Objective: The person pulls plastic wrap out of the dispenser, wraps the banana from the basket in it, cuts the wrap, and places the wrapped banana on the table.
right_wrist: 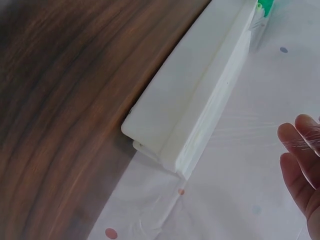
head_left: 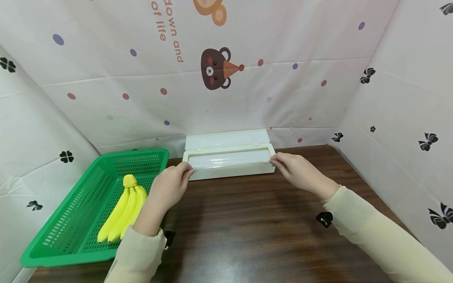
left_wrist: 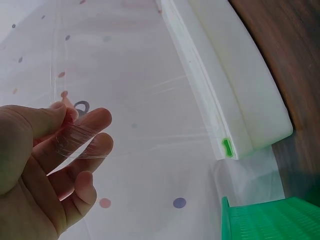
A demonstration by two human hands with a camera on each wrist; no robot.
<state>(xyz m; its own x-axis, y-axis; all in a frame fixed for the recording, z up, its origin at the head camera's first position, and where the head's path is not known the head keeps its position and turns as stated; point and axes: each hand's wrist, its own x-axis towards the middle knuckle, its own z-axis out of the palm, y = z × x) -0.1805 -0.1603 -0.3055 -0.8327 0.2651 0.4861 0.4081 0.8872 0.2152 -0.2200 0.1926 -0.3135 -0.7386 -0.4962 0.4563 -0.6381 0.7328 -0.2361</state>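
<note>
While both hands pinch the same sheet of clear plastic film (left_wrist: pixel 145 115), the white film dispenser box (head_left: pixel 230 171) sits at the back edge of the dark wood-grain table (head_left: pixel 240 224), close to the printed wall cloth (head_left: pixel 290 102). Its lid (head_left: pixel 226 139) is up, leaning back on the cloth side; a glossy pale strip shows in the long opening below.

Left hand (head_left: pixel 169 185): thumb and fingers grasp a bunched edge of film, remaining fingers loosely bent. In the head view it lines up with the box's left end; the left wrist view shows it apart from the box, film spanning the gap.

Right hand (head_left: pixel 301 171): thumb against fingers at the film's other side, lined up with the box's right end. Right wrist view cuts off most of the hand, but wrinkled film crosses the fingertips and faint stretch lines run to the box.

Small green tab (left_wrist: pixel 227 147) on the box's left end. Left of the box, near it: green plastic basket (head_left: pixel 67 259), bunch of yellow bananas (head_left: pixel 118 214) lying inside, stem end toward the wall. The left forearm overlaps the basket's right side in the head view. Sleeves (head_left: pixel 371 226) are pale cream, a black device (head_left: pixel 325 219) at the right cuff.
</note>
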